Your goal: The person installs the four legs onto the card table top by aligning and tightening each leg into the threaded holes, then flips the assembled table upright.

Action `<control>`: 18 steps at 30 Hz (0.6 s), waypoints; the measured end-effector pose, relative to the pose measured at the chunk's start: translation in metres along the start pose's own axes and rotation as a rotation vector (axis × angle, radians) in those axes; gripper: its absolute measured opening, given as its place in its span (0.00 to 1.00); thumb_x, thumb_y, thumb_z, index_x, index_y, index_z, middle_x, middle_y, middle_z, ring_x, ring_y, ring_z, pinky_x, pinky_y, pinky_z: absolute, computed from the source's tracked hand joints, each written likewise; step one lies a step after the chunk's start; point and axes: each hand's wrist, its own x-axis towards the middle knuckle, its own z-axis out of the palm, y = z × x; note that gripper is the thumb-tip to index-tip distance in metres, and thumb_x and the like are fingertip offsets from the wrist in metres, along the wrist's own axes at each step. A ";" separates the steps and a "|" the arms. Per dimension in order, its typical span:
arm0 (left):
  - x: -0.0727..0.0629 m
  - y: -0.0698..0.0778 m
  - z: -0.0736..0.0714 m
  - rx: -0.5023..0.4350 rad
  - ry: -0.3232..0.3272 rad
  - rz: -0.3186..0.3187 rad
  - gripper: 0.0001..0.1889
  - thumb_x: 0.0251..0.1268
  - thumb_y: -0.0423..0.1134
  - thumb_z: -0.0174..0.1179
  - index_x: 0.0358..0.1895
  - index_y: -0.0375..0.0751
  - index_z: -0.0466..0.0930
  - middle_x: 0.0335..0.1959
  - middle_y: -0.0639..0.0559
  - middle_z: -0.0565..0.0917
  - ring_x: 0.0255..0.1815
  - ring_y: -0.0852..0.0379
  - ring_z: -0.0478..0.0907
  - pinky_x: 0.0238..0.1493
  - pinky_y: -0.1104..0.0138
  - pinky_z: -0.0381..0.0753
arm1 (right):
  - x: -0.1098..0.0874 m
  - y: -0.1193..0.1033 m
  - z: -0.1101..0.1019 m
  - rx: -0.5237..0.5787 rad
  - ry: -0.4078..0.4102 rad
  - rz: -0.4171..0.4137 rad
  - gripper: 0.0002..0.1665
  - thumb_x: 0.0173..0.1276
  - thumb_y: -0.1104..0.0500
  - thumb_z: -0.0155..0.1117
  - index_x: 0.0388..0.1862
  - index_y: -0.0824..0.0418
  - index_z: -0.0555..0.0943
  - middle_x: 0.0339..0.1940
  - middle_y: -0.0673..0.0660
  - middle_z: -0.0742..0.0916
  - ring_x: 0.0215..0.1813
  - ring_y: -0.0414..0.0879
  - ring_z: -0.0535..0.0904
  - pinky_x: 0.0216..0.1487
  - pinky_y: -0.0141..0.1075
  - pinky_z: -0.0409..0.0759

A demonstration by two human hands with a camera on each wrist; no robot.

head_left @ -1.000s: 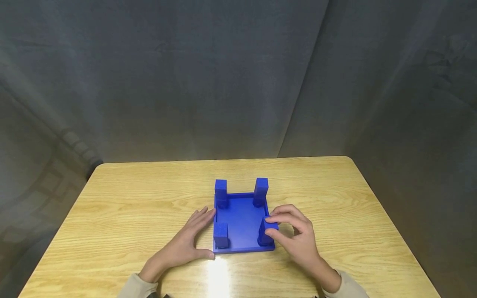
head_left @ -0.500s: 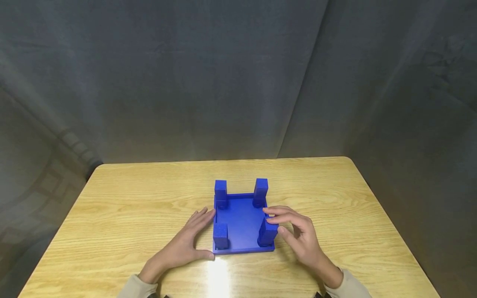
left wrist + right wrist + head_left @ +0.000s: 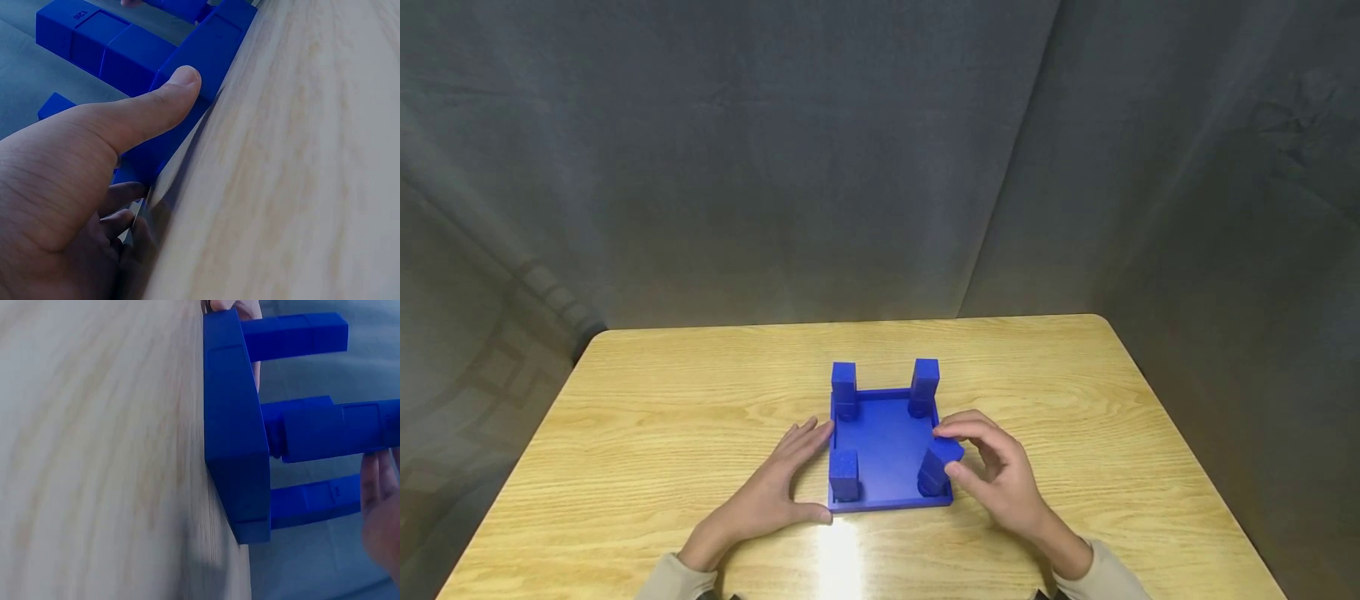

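A square blue panel (image 3: 887, 450) with a raised rim lies on the table, a blue block leg upright at each corner, like an upside-down toy table. My right hand (image 3: 998, 477) pinches the top of the near right leg (image 3: 936, 473) between thumb and fingers. That leg (image 3: 315, 434) stands slightly off the panel in the right wrist view, a dark threaded stub showing at its base. My left hand (image 3: 769, 490) is spread along the panel's left side, fingertips at the edge and thumb at the near left corner, beside the near left leg (image 3: 844, 477).
Two more blue legs rise at the back, the far left leg (image 3: 844, 390) and the far right leg (image 3: 924, 386). The wooden table (image 3: 700, 392) ends at a grey curtain (image 3: 790, 183) behind and at the sides.
My right fingers loosened from the near right leg, shifted round it and took hold of its top again. The leg has turned about its upright axis. The left hand has stayed still.
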 end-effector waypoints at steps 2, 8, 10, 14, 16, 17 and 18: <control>0.000 0.000 0.000 -0.003 0.000 0.001 0.65 0.50 0.55 0.87 0.90 0.42 0.59 0.89 0.37 0.62 0.90 0.27 0.51 0.84 0.28 0.47 | 0.000 -0.002 0.002 -0.024 0.025 0.012 0.28 0.62 0.84 0.72 0.61 0.73 0.85 0.58 0.61 0.88 0.64 0.47 0.84 0.72 0.34 0.82; 0.000 0.000 0.000 -0.009 0.000 0.003 0.65 0.50 0.55 0.87 0.90 0.42 0.59 0.89 0.37 0.61 0.89 0.25 0.50 0.83 0.26 0.48 | 0.000 -0.003 0.006 -0.064 0.068 0.016 0.26 0.57 0.83 0.79 0.54 0.67 0.90 0.52 0.62 0.88 0.58 0.46 0.84 0.65 0.32 0.85; 0.000 -0.001 0.000 -0.006 0.001 0.004 0.65 0.50 0.55 0.87 0.90 0.42 0.59 0.89 0.37 0.61 0.89 0.25 0.50 0.83 0.26 0.48 | 0.000 -0.003 0.008 -0.077 0.079 0.009 0.25 0.57 0.81 0.80 0.52 0.66 0.92 0.51 0.63 0.88 0.57 0.47 0.84 0.64 0.32 0.85; 0.000 0.000 0.000 -0.007 0.002 0.006 0.65 0.50 0.55 0.87 0.90 0.42 0.59 0.89 0.37 0.62 0.89 0.26 0.50 0.83 0.26 0.48 | -0.001 -0.001 0.008 -0.098 0.083 -0.019 0.20 0.61 0.77 0.81 0.51 0.65 0.93 0.51 0.65 0.87 0.57 0.49 0.84 0.63 0.32 0.85; 0.000 0.000 0.000 -0.004 0.003 0.008 0.65 0.50 0.55 0.87 0.90 0.42 0.59 0.89 0.37 0.62 0.89 0.26 0.51 0.83 0.27 0.48 | -0.001 0.001 0.006 -0.107 0.071 -0.043 0.19 0.65 0.77 0.78 0.53 0.65 0.92 0.52 0.66 0.87 0.58 0.50 0.84 0.65 0.33 0.84; 0.000 0.000 0.000 -0.004 0.003 0.009 0.65 0.50 0.55 0.87 0.90 0.42 0.59 0.89 0.37 0.62 0.89 0.26 0.51 0.83 0.26 0.48 | -0.002 0.001 0.005 -0.112 0.064 -0.057 0.19 0.67 0.77 0.75 0.54 0.65 0.92 0.54 0.66 0.86 0.60 0.50 0.83 0.65 0.34 0.84; 0.000 0.000 0.000 -0.001 0.005 0.012 0.64 0.50 0.55 0.87 0.90 0.42 0.59 0.89 0.37 0.62 0.89 0.26 0.51 0.83 0.26 0.48 | -0.002 0.002 0.004 -0.116 0.057 -0.070 0.19 0.68 0.77 0.71 0.54 0.65 0.92 0.55 0.67 0.86 0.62 0.51 0.83 0.66 0.34 0.83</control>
